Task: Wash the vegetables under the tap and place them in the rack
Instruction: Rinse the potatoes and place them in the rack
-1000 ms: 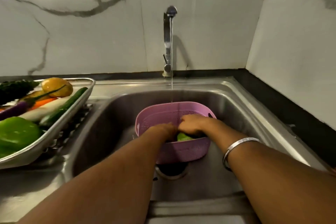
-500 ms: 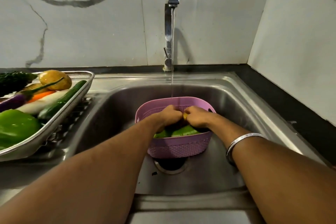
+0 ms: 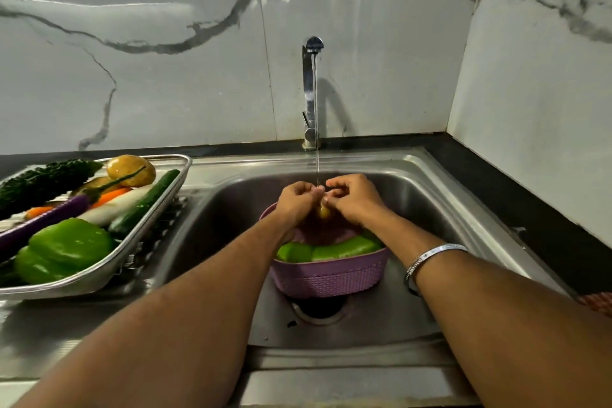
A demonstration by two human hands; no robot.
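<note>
Small yellow vegetable [image 3: 323, 211] — between both hands [image 3: 326, 200]

The sink [image 3: 430, 182] and tap [image 3: 309, 89] are brushed steel with a dull shine, the tray [image 3: 139, 252] polished metal. The basket [image 3: 331, 278] is matt woven-look plastic, the wall [image 3: 165, 76] glossy marble, the pepper [image 3: 66, 248] waxy-smooth

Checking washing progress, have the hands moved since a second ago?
Yes. Both hands, left hand and right hand, rose out of the purple basket to the tap's stream, holding something small and yellowish.
</note>
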